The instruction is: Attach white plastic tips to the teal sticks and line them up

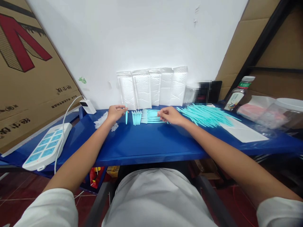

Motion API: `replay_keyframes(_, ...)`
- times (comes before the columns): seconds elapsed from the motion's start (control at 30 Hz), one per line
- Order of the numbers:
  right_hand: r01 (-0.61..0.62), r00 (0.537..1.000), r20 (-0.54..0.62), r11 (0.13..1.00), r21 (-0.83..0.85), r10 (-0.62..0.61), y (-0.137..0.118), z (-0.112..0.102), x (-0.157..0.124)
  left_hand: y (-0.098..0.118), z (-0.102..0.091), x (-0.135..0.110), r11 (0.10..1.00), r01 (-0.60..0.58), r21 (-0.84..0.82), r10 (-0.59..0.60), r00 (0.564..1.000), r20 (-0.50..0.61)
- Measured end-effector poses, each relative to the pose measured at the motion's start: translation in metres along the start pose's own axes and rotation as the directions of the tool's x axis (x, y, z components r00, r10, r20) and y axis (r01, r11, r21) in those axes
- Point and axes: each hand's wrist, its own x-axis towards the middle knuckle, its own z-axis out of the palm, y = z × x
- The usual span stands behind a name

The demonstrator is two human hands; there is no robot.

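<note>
My left hand (pixel 115 112) pinches the top of one turquoise plastic stick (pixel 126 118), holding it upright on the blue table (pixel 151 142). Beside it lie a few sticks side by side (pixel 136 117), then a stacked row of sticks laid crosswise (pixel 149 117). My right hand (pixel 169 115) rests closed on the right end of that row, fingers pressed on the sticks. A big loose heap of the same turquoise sticks (pixel 205 115) lies to the right.
White bubble mailers (pixel 152 87) lean on the wall behind. Small clear bags (pixel 102 120) lie by my left wrist. A white power strip (pixel 47 146) and charger (pixel 87 106) sit left. A bottle (pixel 239 93), a white sheet (pixel 241 130) and a plastic jar (pixel 286 112) stand right.
</note>
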Motion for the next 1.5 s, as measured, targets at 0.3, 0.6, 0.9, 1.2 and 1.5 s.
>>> replay_keyframes(0.3,0.034,0.999,-0.015,0.997,-0.070,-0.035,0.003,-0.001,0.001,-0.025,0.016,0.007,0.859,-0.158,0.486,0.159,0.986,0.039)
replay_keyframes(0.6,0.019,1.000,-0.017,0.996,-0.092,-0.021,0.003,-0.001,0.000,-0.018,0.015,0.004,0.780,-0.231,0.581,0.205,0.972,0.111)
replay_keyframes(0.9,0.005,0.999,-0.036,0.995,-0.102,-0.009,0.001,-0.004,0.000,0.001,0.009,-0.010,0.830,-0.176,0.529,0.118,0.983,0.142)
replay_keyframes(1.2,0.018,0.999,-0.038,0.989,-0.149,-0.024,0.002,-0.006,0.000,-0.011,0.001,0.002,0.795,-0.262,0.548,0.183,0.964,0.196)
replay_keyframes(1.5,-0.073,0.955,-0.252,0.696,-0.714,-0.158,0.009,-0.035,0.002,-0.017,-0.027,0.017,0.529,-0.283,0.800,0.283,0.948,0.148)
